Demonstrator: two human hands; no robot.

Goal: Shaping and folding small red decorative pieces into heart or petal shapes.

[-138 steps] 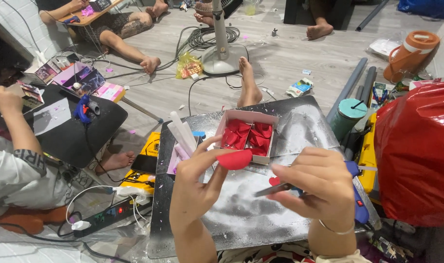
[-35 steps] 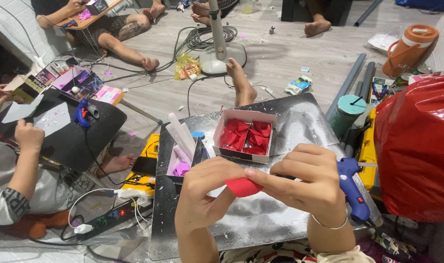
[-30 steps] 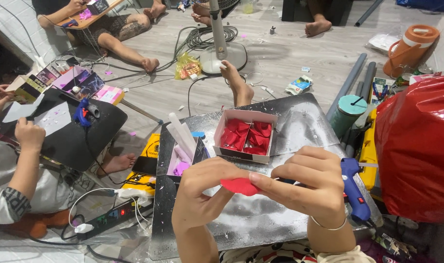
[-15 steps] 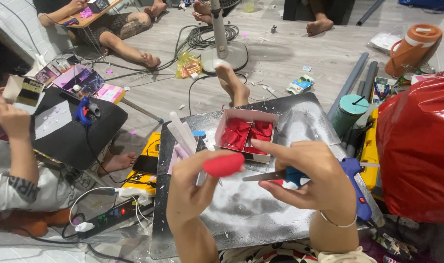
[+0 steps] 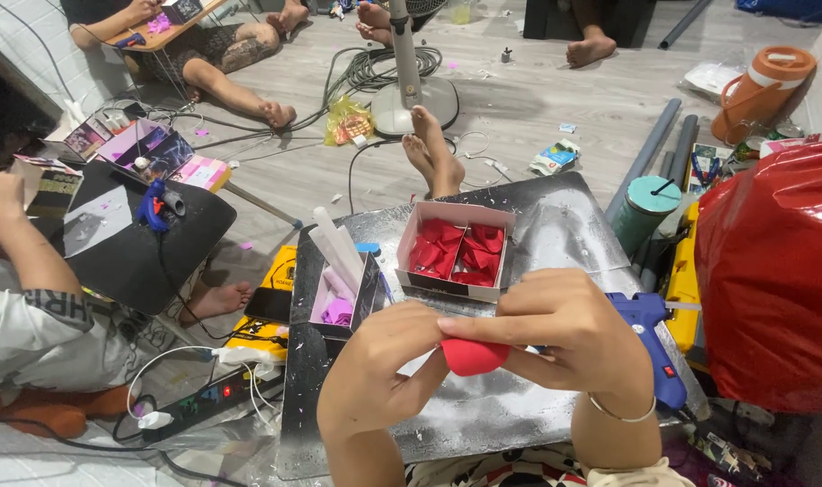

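My left hand (image 5: 379,370) and my right hand (image 5: 564,334) meet in front of me and pinch a small red petal-shaped piece (image 5: 474,356) between thumbs and fingers. They hover over a silver foil-covered board (image 5: 483,415). A white box of red pieces (image 5: 456,251) stands just beyond my hands. A blue glue gun (image 5: 650,347) lies on the board right of my right hand, partly hidden by it.
A small box with white sticks and purple bits (image 5: 339,284) stands at the board's left. A big red bag (image 5: 776,271) fills the right side. Another person's arm (image 5: 32,271) works at a black table (image 5: 136,239) on the left. A power strip (image 5: 203,401) lies on the floor.
My hands came back together on the red piece after briefly parting, when my right hand held a thin tool. The glue gun now lies on the board.
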